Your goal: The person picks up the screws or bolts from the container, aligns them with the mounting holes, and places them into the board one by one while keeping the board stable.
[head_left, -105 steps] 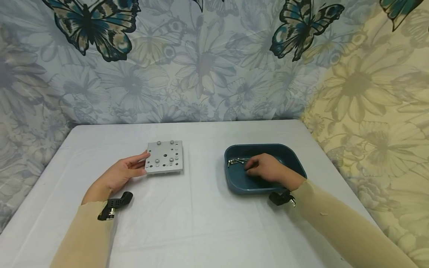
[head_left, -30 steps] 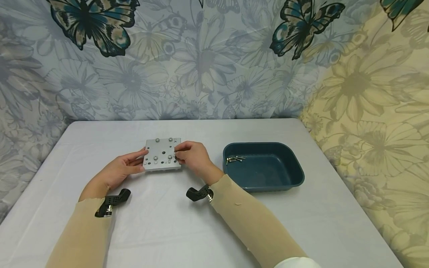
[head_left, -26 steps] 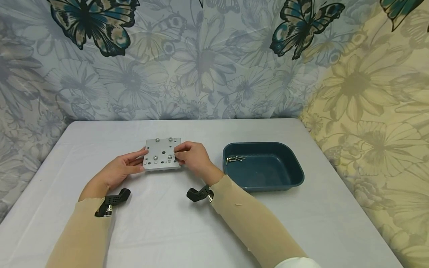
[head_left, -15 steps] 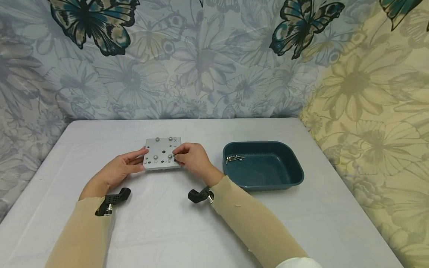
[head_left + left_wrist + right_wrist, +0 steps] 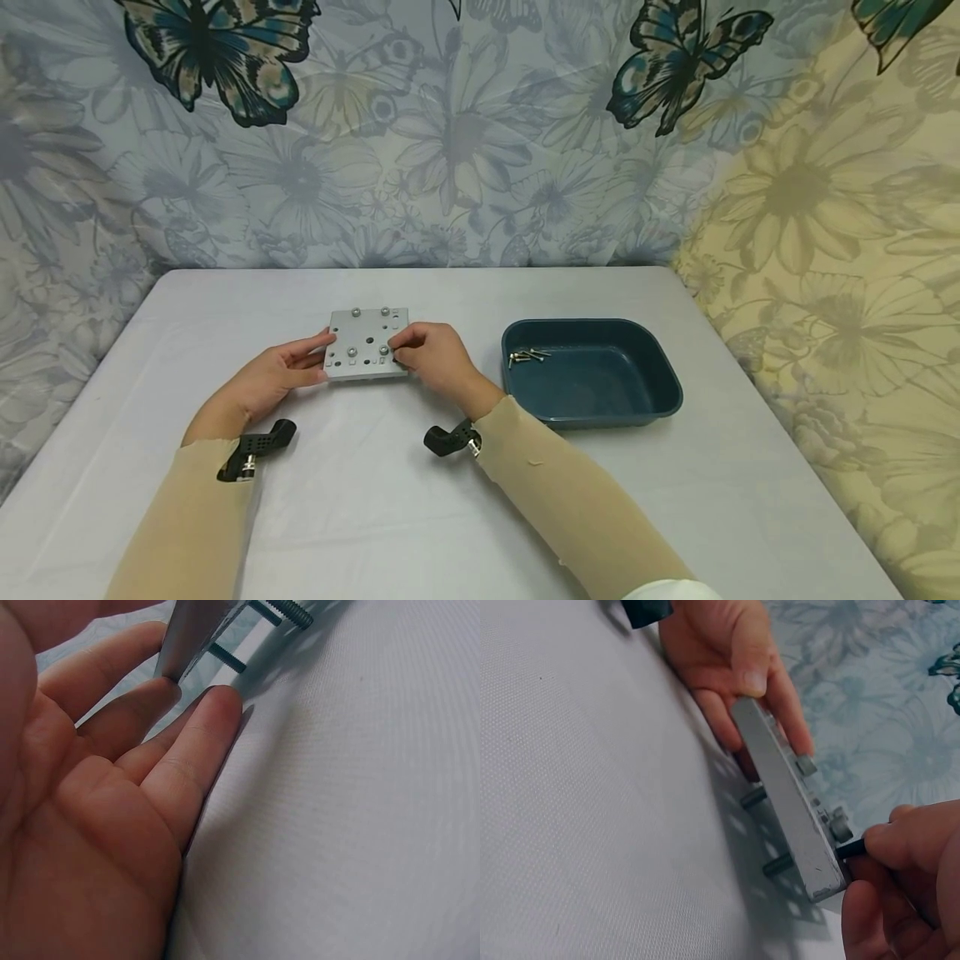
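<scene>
My left hand (image 5: 262, 387) holds a flat silver metal plate (image 5: 354, 333) by its left edge, thumb at the near corner, fingers along the side. The plate has several holes and bolt heads on its face. Threaded bolt shanks (image 5: 291, 613) stick out beneath it, over the white cloth. At the plate's right side is my right hand (image 5: 446, 367). In the right wrist view its thumb and fingers pinch a thin dark screw (image 5: 851, 848) set against the plate's upper face, close to one corner. Its tip is hidden, so I cannot tell how deep it sits.
A dark blue tray (image 5: 592, 421) stands to the right of the plate on the white-covered table (image 5: 375, 517). Several loose screws (image 5: 531, 356) lie at the tray's left side. A butterfly-and-flower patterned cloth (image 5: 465, 167) hangs behind the table.
Over the longer span my right hand has come out of the tray and left to the plate, now with a screw in its fingers. During the last second the hands barely shift.
</scene>
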`<state>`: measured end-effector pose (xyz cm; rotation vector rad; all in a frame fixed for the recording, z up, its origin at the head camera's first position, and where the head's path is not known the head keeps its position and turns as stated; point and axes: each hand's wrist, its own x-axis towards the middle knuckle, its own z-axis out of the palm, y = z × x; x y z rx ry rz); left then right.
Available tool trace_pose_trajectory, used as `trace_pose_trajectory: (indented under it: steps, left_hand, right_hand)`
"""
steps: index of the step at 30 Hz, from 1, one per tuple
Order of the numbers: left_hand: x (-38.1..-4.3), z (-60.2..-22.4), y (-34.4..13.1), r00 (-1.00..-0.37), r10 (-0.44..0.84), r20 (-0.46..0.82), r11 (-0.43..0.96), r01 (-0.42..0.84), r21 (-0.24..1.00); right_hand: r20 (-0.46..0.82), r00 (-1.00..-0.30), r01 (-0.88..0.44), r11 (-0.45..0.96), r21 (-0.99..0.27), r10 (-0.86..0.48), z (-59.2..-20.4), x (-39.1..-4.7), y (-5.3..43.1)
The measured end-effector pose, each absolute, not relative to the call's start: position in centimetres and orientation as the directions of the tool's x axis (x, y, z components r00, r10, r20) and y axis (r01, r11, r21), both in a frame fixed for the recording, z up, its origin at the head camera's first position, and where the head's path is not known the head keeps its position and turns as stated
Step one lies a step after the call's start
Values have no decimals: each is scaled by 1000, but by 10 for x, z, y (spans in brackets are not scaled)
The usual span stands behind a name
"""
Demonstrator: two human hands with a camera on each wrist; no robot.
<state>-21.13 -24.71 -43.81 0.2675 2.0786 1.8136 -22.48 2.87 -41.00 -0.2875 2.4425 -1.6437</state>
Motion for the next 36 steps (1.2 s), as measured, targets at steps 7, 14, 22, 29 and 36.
trace_pose_trajectory:
  steps: [7, 14, 22, 29, 36]
  left_hand:
    - [-210, -438, -247, -914, 375, -157, 157, -104, 982]
    - [-211, -438, -246, -913, 379, -151, 157, -97, 983]
    - [-210, -438, -247, -911, 386, -146, 154, -92, 984]
    - [-208, -434, -247, -909, 393, -139, 153, -85, 985]
    - [-210, -436, -248, -913, 380, -150, 160, -95, 983]
  right_hand:
    - [-34, -968, -67, 383, -921, -250, -410, -224, 29]
    - [-23, -970, -77, 392, -917, -243, -410, -223, 30]
    - [19, -980, -96, 383, -919, -199, -407, -222, 32]
    - [-111, -976, 114, -5, -993, -186, -389, -219, 49]
    - [-243, -949, 310, -716, -625, -199, -356, -210, 103]
